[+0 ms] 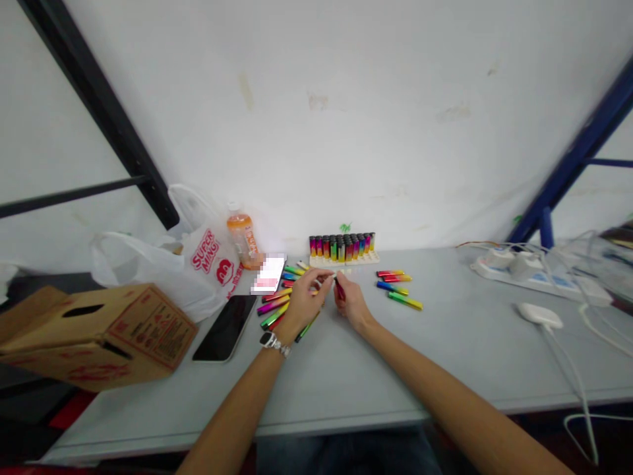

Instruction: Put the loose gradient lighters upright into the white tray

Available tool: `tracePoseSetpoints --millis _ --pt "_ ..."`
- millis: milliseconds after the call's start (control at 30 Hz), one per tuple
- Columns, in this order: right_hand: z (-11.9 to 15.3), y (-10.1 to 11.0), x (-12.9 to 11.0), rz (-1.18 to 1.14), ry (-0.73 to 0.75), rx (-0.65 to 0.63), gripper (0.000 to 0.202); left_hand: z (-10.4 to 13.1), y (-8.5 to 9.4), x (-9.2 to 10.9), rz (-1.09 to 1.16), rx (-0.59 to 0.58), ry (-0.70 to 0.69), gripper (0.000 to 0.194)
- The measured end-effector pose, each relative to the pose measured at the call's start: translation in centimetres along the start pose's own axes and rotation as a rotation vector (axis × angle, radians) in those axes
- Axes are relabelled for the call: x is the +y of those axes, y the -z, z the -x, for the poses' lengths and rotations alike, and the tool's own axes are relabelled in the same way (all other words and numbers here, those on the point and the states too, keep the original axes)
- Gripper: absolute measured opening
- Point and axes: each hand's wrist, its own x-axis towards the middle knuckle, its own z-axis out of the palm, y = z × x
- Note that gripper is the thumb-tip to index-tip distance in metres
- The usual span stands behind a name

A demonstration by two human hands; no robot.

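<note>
My right hand (352, 302) is closed around a slim dark red lighter (339, 289), mostly covered by the fingers. The fingertips of my left hand (307, 298) are pinched together at the lighter's upper end; what they grip there is too small to make out. Behind my hands, a white rack (343, 261) holds rows of upright, gradient-coloured lighters (341, 248) with dark tops. More lighters (275, 307) lie loosely on the table, beside and partly under my left hand. Several others (405, 301) lie to the right of my right hand.
Left of my hands are a black phone (226, 328), a lit screen (270, 273), an orange drink bottle (244, 239), a white plastic bag (208, 264) and a cardboard box (99, 336). At right on the grey table (459, 356) are a power strip (544, 280) and a white charger (540, 315).
</note>
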Motion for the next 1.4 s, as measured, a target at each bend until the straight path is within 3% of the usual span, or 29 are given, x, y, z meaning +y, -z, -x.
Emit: tracePoseSetpoints --millis 167,300,500,600,733,933,1167,1400 --pt "0.2 -0.3 -0.2 -0.090 -0.050 -0.039 0.066 -0.1 -0.6 0.2 0.126 -0.092 0.084 0.025" --pt "0.0 -0.4 -0.5 -0.106 -0.031 0.022 0.064 -1.4 0.4 -0.5 0.252 -0.100 0.124 0.027" --pt "-0.6 -0.2 -0.7 -0.118 -0.062 0.071 0.058 -7.7 3.9 -3.2 0.118 0.098 0.086 0.027" --pt "-0.6 -0.1 -0.5 -0.075 -0.052 0.043 0.056 -10.6 4.0 -5.0 0.021 0.055 0.070 0.025" --pt "-0.5 -0.1 -0.4 -0.048 -0.039 0.008 0.055 -12.5 2.6 -6.6 -0.070 -0.032 0.043 0.020" --pt "-0.5 0.0 -0.3 -0.045 -0.028 -0.029 0.054 -13.2 1.1 -8.0 -0.106 -0.103 0.079 0.020" --pt "-0.6 0.0 -0.2 -0.017 -0.025 -0.032 0.057 -12.7 1.4 -9.3 -0.167 -0.071 0.039 0.017" --pt "-0.6 0.0 -0.3 0.016 -0.036 -0.027 0.058 -11.9 1.4 -8.9 -0.219 -0.088 -0.017 0.022"
